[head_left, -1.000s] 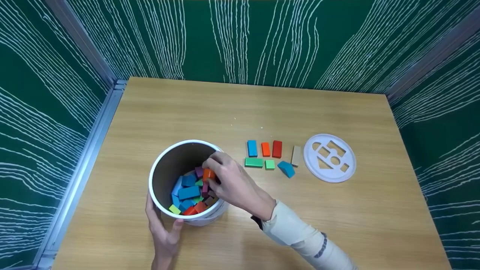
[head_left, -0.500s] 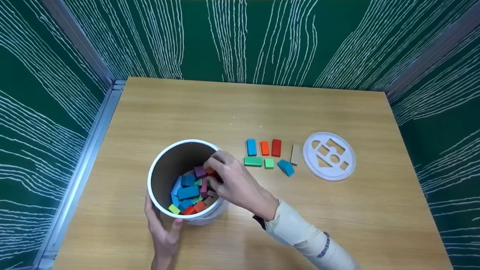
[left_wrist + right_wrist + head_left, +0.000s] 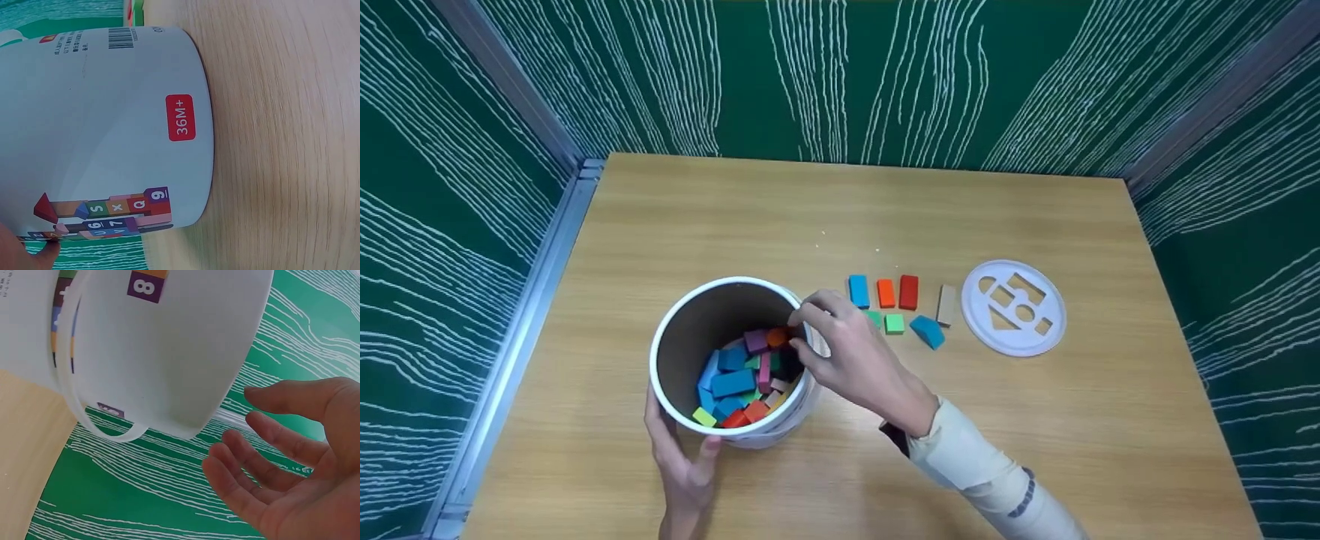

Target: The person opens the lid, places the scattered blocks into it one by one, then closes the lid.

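Observation:
A white bucket stands tilted on the table, with several coloured wooden blocks inside. Around its near left side my left hand holds it, fingers along the outer wall and thumb towards the front. My right hand hovers at the bucket's right rim. In the right wrist view its fingers are spread and loosely bent, with nothing between them. Just inside the rim, an orange block lies beside a purple block. Printing on the bucket fills much of the left wrist view.
Right of the bucket, loose blocks lie in rough rows, among them a red block, a blue arch-like block and a tan block. Beyond them is a white lid with cut-out shapes. Green walls enclose the table.
My right hand let go of the orange block, which now lies in the bucket. The hand then drew back right and up to the rim. My left hand stays on the bucket.

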### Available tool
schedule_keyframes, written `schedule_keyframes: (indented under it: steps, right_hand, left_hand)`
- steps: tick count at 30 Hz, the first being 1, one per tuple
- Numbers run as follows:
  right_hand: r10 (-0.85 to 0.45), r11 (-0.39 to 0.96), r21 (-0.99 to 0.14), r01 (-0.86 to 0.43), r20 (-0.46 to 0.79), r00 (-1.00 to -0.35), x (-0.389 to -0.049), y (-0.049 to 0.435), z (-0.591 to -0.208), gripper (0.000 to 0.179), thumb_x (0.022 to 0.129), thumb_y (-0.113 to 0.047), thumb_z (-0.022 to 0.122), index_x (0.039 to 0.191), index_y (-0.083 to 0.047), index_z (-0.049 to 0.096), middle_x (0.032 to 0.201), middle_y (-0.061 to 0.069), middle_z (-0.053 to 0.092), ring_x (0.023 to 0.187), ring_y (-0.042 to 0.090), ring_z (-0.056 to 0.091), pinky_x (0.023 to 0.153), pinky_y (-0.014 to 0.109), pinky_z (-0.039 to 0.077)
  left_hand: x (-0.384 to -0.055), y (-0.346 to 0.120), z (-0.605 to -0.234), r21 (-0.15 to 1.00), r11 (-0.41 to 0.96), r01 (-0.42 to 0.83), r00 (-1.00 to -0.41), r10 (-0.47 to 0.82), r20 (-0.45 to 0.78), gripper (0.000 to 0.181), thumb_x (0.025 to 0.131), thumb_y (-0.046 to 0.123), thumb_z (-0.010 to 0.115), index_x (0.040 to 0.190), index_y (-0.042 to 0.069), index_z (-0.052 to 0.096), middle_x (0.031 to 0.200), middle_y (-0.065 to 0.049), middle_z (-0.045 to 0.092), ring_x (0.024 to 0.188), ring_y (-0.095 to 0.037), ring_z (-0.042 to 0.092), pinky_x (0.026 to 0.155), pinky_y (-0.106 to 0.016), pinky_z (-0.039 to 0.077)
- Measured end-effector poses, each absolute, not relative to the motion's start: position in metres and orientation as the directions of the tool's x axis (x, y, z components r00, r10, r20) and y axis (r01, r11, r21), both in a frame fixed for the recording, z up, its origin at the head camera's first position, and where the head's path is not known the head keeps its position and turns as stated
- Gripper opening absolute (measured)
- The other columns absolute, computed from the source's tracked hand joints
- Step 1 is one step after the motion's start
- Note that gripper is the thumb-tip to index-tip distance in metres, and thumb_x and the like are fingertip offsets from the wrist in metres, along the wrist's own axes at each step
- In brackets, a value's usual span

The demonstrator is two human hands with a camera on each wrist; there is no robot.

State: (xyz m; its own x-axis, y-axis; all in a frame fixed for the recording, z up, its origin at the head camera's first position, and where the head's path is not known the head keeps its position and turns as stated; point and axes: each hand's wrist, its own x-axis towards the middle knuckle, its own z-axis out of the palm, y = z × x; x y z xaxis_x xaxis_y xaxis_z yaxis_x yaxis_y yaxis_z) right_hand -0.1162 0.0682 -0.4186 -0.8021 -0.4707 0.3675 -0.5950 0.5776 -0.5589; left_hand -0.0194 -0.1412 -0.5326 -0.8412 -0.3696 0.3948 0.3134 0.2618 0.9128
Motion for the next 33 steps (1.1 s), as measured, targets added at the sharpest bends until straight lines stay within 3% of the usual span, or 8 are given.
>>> schedule_keyframes:
  steps: [10, 23, 33]
  right_hand:
    - [-0.429, 0.592, -0.566, -0.573, 0.381, -0.819, -0.117, 0.082, -0.426, 0.016, 0.082, -0.011, 0.071, 0.098, -0.008, 0.068, 0.101, 0.004, 0.059, 0.091, 0.015, 0.055, 0.08, 0.022, 0.052]
    - [-0.362, 0.63, -0.584, -0.512, 0.363, -0.859, -0.122, 0.1, -0.439, 0.018, 0.08, -0.008, 0.073, 0.096, -0.007, 0.067, 0.097, 0.004, 0.059, 0.085, 0.017, 0.055, 0.072, 0.024, 0.053]
    - [-0.297, 0.671, -0.608, -0.424, 0.304, -0.905, -0.126, 0.111, -0.46, 0.018, 0.078, -0.008, 0.076, 0.094, -0.01, 0.069, 0.098, 0.005, 0.063, 0.087, 0.019, 0.06, 0.076, 0.029, 0.056]
  left_hand:
    - [-0.019, -0.139, -0.528, 0.911, 0.267, 0.313, -0.836, -0.378, 0.398, 0.082, 0.082, 0.022, 0.066, 0.148, 0.003, 0.021, 0.151, -0.015, 0.026, 0.133, -0.029, 0.028, 0.112, -0.029, 0.026]
    - [-0.023, -0.149, -0.554, 0.911, 0.263, 0.318, -0.836, -0.376, 0.4, 0.084, 0.079, 0.017, 0.067, 0.148, 0.002, 0.021, 0.15, -0.014, 0.026, 0.133, -0.027, 0.026, 0.111, -0.028, 0.027]
    - [-0.022, -0.148, -0.551, 0.913, 0.267, 0.308, -0.842, -0.37, 0.393, 0.083, 0.079, 0.012, 0.065, 0.148, 0.003, 0.02, 0.151, -0.014, 0.024, 0.134, -0.029, 0.025, 0.112, -0.03, 0.026]
